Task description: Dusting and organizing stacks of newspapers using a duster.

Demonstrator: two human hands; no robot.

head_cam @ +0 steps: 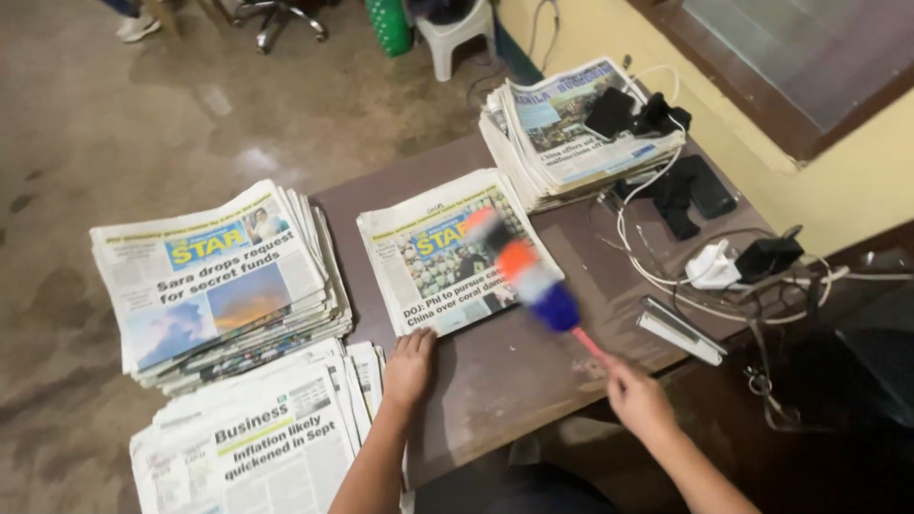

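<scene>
The duster [526, 271] slants from near right to far left, its long axis diagonal across the desk [514, 381]; the handle end sits at the right hand [636, 398] and the head lies over the newspaper [447, 252] in the middle of the desk. It is motion-blurred: a thin red handle, then a blue band, a white band, an orange band and a pale tip. The right hand's grip is closed around the handle end. The left hand [409, 366] lies flat, fingers loosely spread, touching the near edge of that newspaper and holding nothing. The desk is dark brown and scuffed. A newspaper stack [562, 128] with black chargers sits at its far right, near tangled white cables [666, 276]. Two more newspaper piles [219, 286] stand left of the desk. The floor [114, 124] is stained concrete; the wall [847, 190] on the right is yellow.
</scene>
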